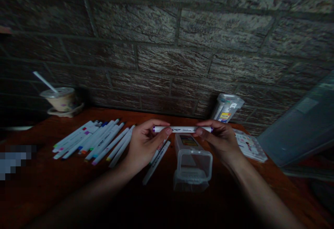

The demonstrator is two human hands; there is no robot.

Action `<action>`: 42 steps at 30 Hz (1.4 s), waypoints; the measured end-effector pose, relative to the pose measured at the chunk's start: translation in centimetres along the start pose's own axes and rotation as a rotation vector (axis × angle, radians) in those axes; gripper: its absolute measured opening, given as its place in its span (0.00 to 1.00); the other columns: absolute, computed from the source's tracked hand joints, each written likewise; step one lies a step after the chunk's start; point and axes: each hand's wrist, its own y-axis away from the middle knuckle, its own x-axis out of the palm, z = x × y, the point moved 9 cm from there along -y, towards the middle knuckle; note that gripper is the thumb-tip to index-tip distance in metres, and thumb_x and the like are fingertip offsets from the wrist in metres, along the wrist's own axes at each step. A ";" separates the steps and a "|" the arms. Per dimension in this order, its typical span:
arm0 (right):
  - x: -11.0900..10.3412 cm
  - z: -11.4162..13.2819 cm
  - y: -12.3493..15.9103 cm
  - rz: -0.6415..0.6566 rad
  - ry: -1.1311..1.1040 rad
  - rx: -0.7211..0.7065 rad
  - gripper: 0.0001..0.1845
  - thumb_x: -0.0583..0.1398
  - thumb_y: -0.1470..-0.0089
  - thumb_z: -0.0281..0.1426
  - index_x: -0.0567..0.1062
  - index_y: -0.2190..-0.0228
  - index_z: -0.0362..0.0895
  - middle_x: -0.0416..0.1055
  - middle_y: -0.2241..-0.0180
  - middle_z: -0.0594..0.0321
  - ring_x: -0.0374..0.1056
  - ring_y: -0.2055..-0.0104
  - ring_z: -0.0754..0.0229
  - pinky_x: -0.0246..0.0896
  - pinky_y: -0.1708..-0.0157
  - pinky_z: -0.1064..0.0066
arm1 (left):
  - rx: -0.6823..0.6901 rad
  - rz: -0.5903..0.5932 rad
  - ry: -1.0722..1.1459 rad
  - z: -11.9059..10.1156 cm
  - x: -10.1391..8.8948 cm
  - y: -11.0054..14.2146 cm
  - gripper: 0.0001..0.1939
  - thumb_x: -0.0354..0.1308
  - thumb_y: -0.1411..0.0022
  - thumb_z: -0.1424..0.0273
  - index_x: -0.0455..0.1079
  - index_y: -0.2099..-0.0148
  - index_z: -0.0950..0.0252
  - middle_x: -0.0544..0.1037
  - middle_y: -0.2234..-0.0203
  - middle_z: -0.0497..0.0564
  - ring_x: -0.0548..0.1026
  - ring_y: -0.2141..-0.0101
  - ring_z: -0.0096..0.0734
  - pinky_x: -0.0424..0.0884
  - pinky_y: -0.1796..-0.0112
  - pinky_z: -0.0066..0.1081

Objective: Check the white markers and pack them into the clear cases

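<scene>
Shadow lay over much of the reddish-brown desk (39,131) as we held one white marker (182,129) level in front of us, above the desk's middle. Our left hand (147,140) pinched it near one purple end and our right hand (221,138) near the other, thumbs toward us on the barrel and fingers curled behind, both hands closed on it with the printed middle showing between them. Below the marker in our view, a clear plastic case (177,149) lay on the desk with its squarish end facing us; its lid seemed to stand open, though the gloom there kept us from being sure. Just left of the case, partly behind our left hand, a couple of loose pens (156,163) lay at a slant. Farther left we had a spread of other markers (108,140) with variously coloured ends, roughly side by side. Behind them, near the brick wall (156,30), a lidded cup (61,102) with a white straw (45,81) sat in a holder (70,112). Beyond our right hand, a second container (229,105) with a yellow label stood by the wall, a printed pad (250,147) lay nearby, and a large translucent bin (300,124) slanted at far right.
</scene>
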 end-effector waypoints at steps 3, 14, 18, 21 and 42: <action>0.0 0.2 0.0 -0.009 0.013 -0.006 0.08 0.76 0.54 0.35 0.87 0.68 0.51 0.83 0.75 0.64 0.75 0.75 0.61 0.72 0.73 0.70 | -0.009 0.000 0.007 0.1 0.0 0.0 0.11 0.72 0.41 0.65 0.80 0.59 0.65 0.76 0.82 0.45 0.65 0.86 0.20 0.57 0.83 0.22; -0.1 0.2 0.0 -0.015 -0.013 0.037 0.08 0.73 0.48 0.39 0.87 0.67 0.49 0.83 0.75 0.61 0.69 0.78 0.65 0.65 0.75 0.74 | -0.007 -0.002 0.128 0.3 -0.2 -0.2 0.12 0.64 0.32 0.61 0.77 0.56 0.65 0.79 0.74 0.47 0.69 0.83 0.20 0.63 0.82 0.22; -0.2 0.0 0.0 -0.008 0.020 -0.002 0.09 0.75 0.51 0.34 0.88 0.64 0.52 0.83 0.75 0.64 0.72 0.75 0.65 0.66 0.74 0.75 | -0.006 -0.006 0.026 0.1 -0.1 -0.2 0.11 0.69 0.37 0.63 0.76 0.60 0.66 0.75 0.80 0.44 0.67 0.85 0.19 0.60 0.83 0.20; -0.2 -0.1 0.1 -0.004 0.024 -0.009 0.08 0.75 0.51 0.33 0.88 0.66 0.53 0.83 0.75 0.65 0.73 0.74 0.65 0.66 0.74 0.75 | 0.015 -0.008 -0.028 -0.1 -0.2 -0.2 0.10 0.70 0.39 0.65 0.76 0.61 0.66 0.75 0.81 0.44 0.65 0.85 0.18 0.57 0.83 0.19; -0.6 0.2 0.1 -0.054 -0.101 0.069 0.09 0.75 0.50 0.38 0.87 0.67 0.48 0.83 0.75 0.61 0.66 0.78 0.67 0.62 0.76 0.75 | -0.050 -0.046 0.201 0.8 -1.0 -0.6 0.09 0.66 0.34 0.64 0.80 0.57 0.65 0.75 0.77 0.45 0.67 0.83 0.19 0.62 0.82 0.20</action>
